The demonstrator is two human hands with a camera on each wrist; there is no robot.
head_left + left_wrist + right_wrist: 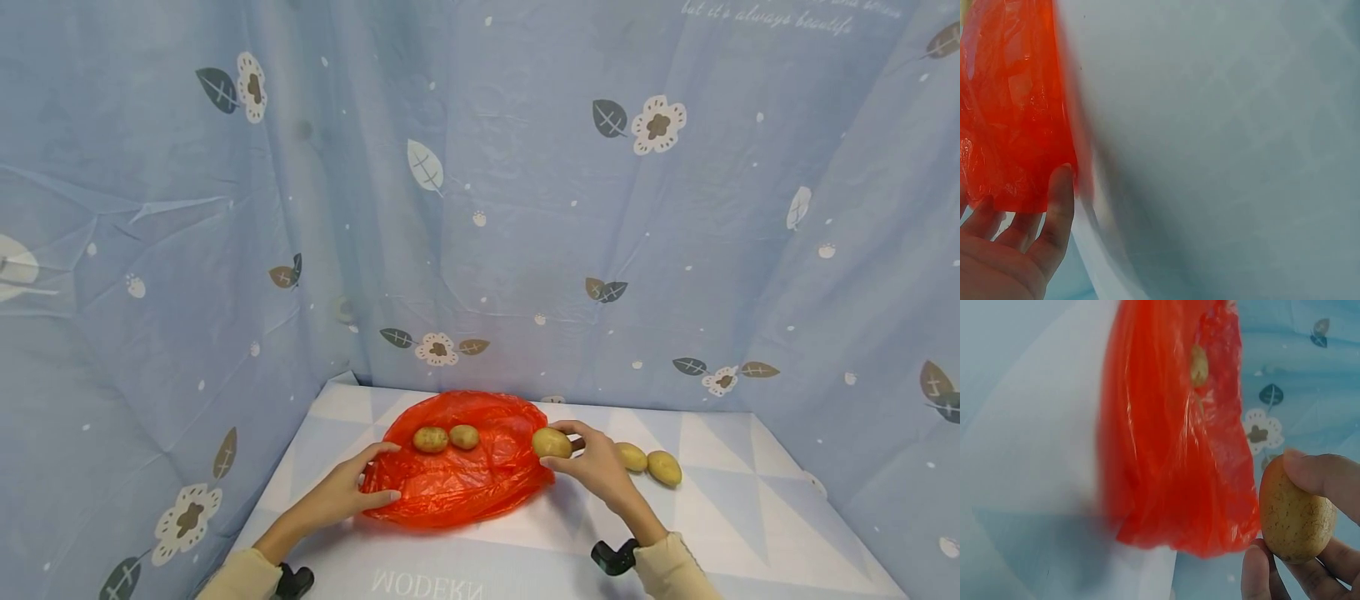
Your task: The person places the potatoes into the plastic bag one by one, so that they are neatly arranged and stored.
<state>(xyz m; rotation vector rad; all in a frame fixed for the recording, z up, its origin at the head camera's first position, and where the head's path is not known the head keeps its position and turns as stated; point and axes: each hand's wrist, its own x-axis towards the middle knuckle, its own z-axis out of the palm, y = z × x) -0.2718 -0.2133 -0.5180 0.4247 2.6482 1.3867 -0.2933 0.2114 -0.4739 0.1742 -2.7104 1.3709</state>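
Observation:
A red plastic bag point(480, 479) lies spread out with its mouth open. Inside it sit two potatoes, a left potato point(431, 439) and a right potato point(464, 437). At the bag's left edge, my left hand point(352, 486) holds the plastic between thumb and fingers; the left wrist view shows several fingertips partly behind the bag point(1016, 112). My right hand point(592, 460) grips another potato point(1296, 509) at the bag's right rim, thumb on one side and fingers on the other. Two loose potatoes, one nearer point(632, 457) and one farther right point(664, 469), rest on the table beyond this hand.
The table point(735, 517) wears a white and pale blue triangle-patterned cover with printed lettering near the front. A blue curtain point(525, 208) with leaves and flowers hangs behind and along both sides. Dark straps point(615, 557) show at the wrists beside cream sleeves.

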